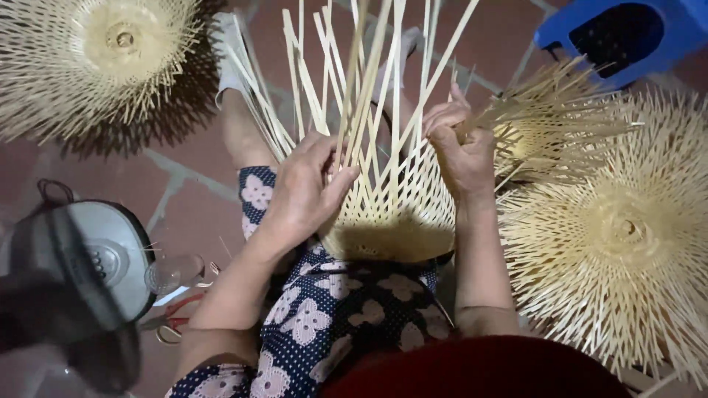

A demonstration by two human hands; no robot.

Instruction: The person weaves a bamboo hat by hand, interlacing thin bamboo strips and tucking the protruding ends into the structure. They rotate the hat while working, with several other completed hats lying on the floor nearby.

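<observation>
- Lap: half-woven basket (394, 221) rests on the floral trousers (324, 309), pale strips fanning upward.
- Left hand (306, 191): fingers spread, pressing the strips.
- Right hand (461, 144): closed, pinching several strips.
- Sides: fan (88, 273) left, finished weave (627, 228) crowding right.
- Far: blue stool (627, 33), tiled floor (184, 191).

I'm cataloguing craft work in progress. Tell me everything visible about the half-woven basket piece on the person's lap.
The half-woven pale bamboo-strip piece rests on the lap, over a dark blue floral-patterned garment. Its lower part is a tightly woven, rounded dome; from there long flat loose strips fan upward and outward, unwoven. The material looks like thin, light yellow split bamboo. The left hand presses against its left side with fingers among the strips, while the right hand has a grip on a bunch of strips at the upper right.
</observation>
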